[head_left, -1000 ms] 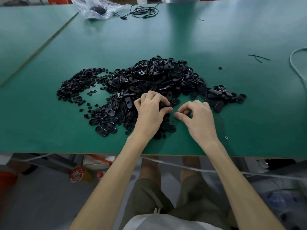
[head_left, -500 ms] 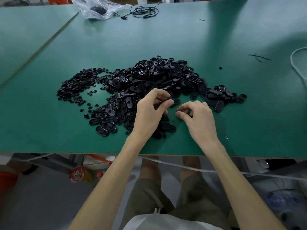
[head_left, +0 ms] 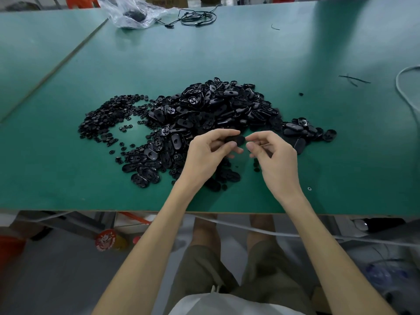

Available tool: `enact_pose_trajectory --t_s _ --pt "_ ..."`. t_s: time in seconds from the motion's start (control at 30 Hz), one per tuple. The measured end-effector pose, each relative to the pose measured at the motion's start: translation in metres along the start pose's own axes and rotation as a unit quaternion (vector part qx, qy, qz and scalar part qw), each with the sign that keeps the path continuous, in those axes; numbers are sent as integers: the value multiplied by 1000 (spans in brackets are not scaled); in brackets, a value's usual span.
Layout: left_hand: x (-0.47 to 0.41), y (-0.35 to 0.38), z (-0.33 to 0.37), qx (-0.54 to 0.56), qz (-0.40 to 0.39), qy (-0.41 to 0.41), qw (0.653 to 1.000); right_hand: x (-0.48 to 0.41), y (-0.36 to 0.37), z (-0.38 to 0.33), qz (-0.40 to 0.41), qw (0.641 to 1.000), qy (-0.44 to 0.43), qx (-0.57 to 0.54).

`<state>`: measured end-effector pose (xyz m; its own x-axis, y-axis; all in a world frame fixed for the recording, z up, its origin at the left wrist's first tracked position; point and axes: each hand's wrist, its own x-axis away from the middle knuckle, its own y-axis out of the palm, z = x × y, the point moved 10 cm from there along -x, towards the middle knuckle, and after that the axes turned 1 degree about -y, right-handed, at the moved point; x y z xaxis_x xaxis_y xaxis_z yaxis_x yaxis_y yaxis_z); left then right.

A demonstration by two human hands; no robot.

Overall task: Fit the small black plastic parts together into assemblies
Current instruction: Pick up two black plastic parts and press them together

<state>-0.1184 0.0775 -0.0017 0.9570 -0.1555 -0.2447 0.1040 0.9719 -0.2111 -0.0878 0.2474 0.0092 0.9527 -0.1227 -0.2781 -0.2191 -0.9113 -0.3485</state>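
Over a green table (head_left: pixel 227 53), heap of black oval parts (head_left: pixel 216 105) dumped within easy reach. Pinching one oval part (head_left: pixel 235 139) in left hand (head_left: pixel 209 153), up off the heap, probably for lining up. Right hand (head_left: pixel 277 155) curled into a pinch just beside it, can't tell if holding anything.

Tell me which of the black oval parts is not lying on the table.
The oval part pinched in the left hand, held above the table; all others lie in the pile.
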Motion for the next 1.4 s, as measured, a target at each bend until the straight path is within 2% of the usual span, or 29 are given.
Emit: enact_pose_trajectory --t_s 0.3,0.5,1.03,1.4 --pt "-2 0 -6 0 -10 -12 1000 -1 0 1 3 999 -2 -33" --pt "-4 0 -7 5 -23 -16 1000 -2 0 -9 4 999 -38 -3" --pt "-3 -2 2 5 4 2 1000 0 -2 -1 15 1000 -7 -24" --pt "-2 -2 -1 5 -11 -9 1000 0 -3 0 18 1000 -8 -24"
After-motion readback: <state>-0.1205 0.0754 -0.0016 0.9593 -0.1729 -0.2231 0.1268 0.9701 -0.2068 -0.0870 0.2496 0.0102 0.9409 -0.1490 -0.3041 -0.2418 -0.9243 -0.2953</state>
